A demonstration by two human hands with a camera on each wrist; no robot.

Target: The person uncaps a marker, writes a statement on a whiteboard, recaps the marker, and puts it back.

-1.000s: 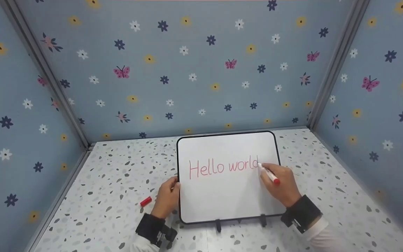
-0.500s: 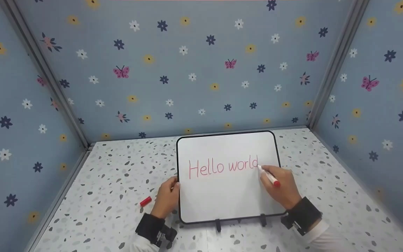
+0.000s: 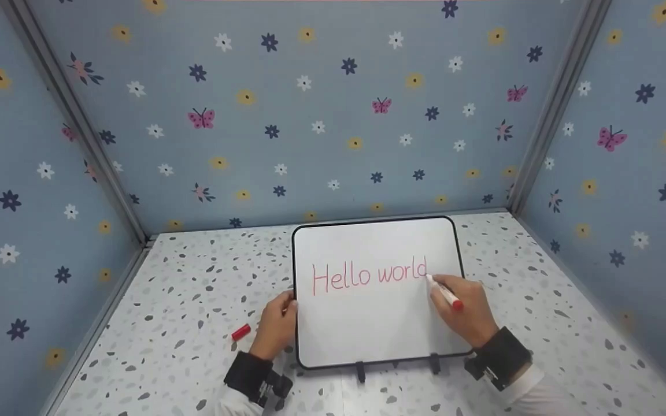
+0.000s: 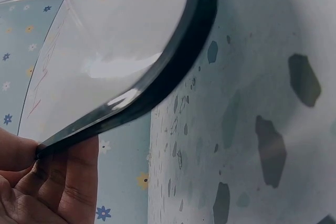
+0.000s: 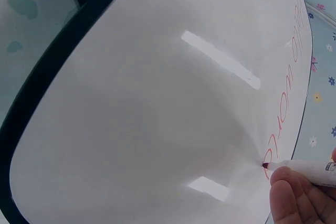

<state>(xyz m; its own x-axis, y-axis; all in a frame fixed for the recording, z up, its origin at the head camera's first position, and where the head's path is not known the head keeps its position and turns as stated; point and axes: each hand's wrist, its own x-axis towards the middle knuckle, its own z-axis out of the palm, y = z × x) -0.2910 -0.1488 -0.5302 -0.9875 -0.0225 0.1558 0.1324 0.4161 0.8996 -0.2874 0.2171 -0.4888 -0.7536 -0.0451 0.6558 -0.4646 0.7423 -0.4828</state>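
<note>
A whiteboard [image 3: 367, 323] with a black frame stands tilted back, bearing "Hello world" in red handwriting. My left hand [image 3: 277, 326] grips its left edge; in the left wrist view the thumb is on the front and the fingers [image 4: 79, 182] are behind the frame. My right hand [image 3: 469, 306] pinches a white marker [image 3: 446, 293] with a red end. In the right wrist view the marker's red tip [image 5: 265, 166] is right at the last letter, "d". A red marker cap [image 3: 241, 333] lies on the table left of my left hand.
Dark stand feet [image 3: 361, 372] hold up the board's lower edge. The speckled table [image 3: 194, 277] is bounded by blue flowered panels [image 3: 310, 144] at the back and both sides, with grey metal posts [image 3: 78, 127] at the corners.
My right hand with the marker has slid slightly down along the stroke of the "d", which is now a little longer. The left hand and board have stayed put.
</note>
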